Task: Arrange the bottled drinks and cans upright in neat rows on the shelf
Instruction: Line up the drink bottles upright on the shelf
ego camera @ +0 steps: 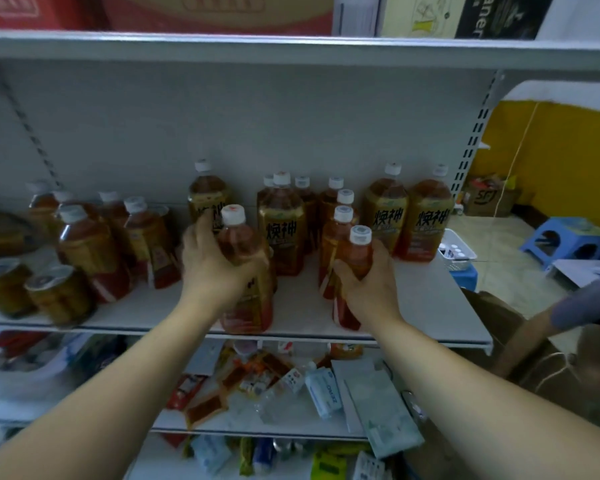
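open shelf [430, 306] front right and between the two front bottles [246, 271]; blocked behind by upright bottle rows [326, 216], at left by cans [32, 289].

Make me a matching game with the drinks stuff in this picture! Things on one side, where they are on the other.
Things:
1. left hand
2. right hand
3. cans
4. blue stool

Places:
A. on the floor, off to the right
B. far left of the shelf
C. gripping the bottle with the red-marked cap
D. gripping the bottle with the plain white cap

Pairs: 1-C, 2-D, 3-B, 4-A
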`<state>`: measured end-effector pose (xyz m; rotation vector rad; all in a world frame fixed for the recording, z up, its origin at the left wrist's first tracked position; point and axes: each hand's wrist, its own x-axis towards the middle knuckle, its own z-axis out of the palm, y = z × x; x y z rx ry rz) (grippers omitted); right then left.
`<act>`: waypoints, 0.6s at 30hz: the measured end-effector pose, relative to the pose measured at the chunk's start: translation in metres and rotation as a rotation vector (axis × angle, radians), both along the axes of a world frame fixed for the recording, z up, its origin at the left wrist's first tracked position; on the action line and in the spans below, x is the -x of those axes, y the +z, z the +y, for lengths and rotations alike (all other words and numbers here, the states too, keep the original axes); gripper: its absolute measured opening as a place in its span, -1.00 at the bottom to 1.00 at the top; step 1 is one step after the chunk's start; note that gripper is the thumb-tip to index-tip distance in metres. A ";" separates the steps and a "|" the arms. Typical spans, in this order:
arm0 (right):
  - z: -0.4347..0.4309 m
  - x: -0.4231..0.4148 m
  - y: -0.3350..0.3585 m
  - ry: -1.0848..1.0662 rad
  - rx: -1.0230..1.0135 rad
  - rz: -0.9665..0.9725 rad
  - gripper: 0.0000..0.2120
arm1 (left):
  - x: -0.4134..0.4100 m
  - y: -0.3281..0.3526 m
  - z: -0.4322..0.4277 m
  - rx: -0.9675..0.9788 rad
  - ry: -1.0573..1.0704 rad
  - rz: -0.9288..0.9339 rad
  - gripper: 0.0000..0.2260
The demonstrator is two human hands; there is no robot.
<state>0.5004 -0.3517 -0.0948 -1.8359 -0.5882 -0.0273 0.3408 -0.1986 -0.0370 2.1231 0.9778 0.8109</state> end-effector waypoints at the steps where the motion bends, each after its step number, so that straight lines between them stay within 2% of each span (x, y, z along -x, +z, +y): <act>1: 0.001 0.004 0.000 0.003 -0.004 0.003 -0.40 | -0.001 -0.003 0.009 0.073 -0.051 0.032 -0.08; 3: 0.004 0.012 0.000 0.010 0.005 -0.002 -0.40 | -0.001 -0.006 0.019 0.155 -0.115 0.061 -0.05; 7: 0.014 0.015 0.001 -0.011 0.038 -0.055 -0.37 | 0.001 -0.008 0.024 0.092 -0.175 0.140 0.01; 11: 0.017 0.019 0.001 0.004 0.068 -0.072 -0.34 | 0.010 -0.005 0.039 0.153 -0.280 0.192 0.05; 14: 0.014 0.020 0.005 0.015 0.088 -0.032 -0.33 | 0.015 0.000 0.039 0.242 -0.397 0.158 -0.09; 18: 0.005 0.016 0.009 0.010 0.200 -0.010 -0.26 | 0.017 -0.002 0.031 0.254 -0.402 0.037 -0.24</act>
